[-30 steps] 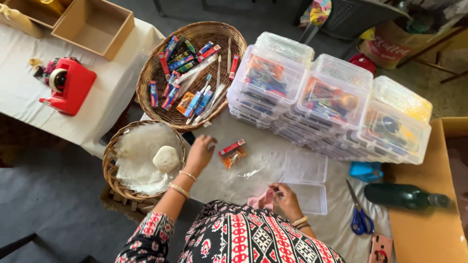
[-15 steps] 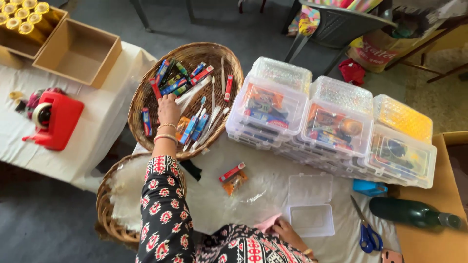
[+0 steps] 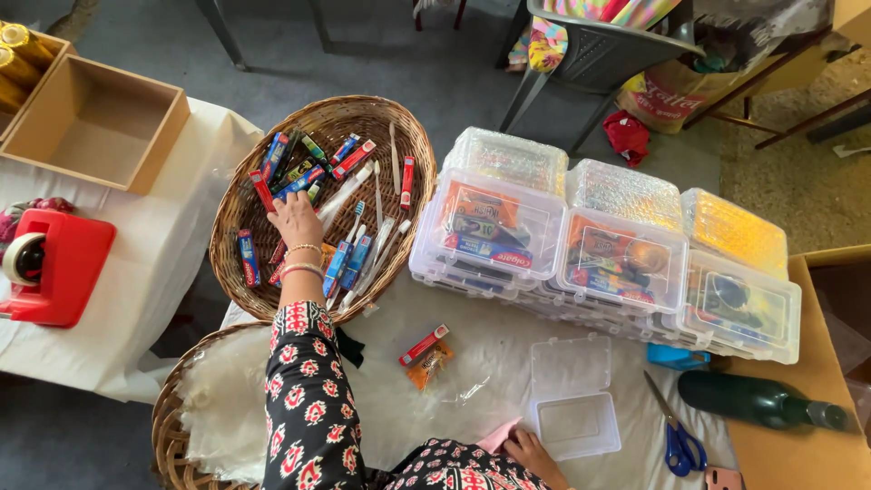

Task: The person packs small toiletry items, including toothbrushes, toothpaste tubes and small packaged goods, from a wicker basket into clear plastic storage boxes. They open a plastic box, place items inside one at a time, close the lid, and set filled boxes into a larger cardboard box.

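Now | left hand [image 3: 295, 218] cupped over blue-red tubes [image 3: 290, 177] in basket [image 3: 399, 127] | right hand [image 3: 531, 451] curled beside clear box [image 3: 573, 399]

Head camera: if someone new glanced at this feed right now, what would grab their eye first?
Probably the left hand reaching into the big wicker basket of toothbrushes and small toothpaste boxes, upper centre. Next, the stacked clear plastic boxes packed with colourful items on the right. The bright red tape dispenser on the left table also stands out, while the right hand rests by an open empty clear box.
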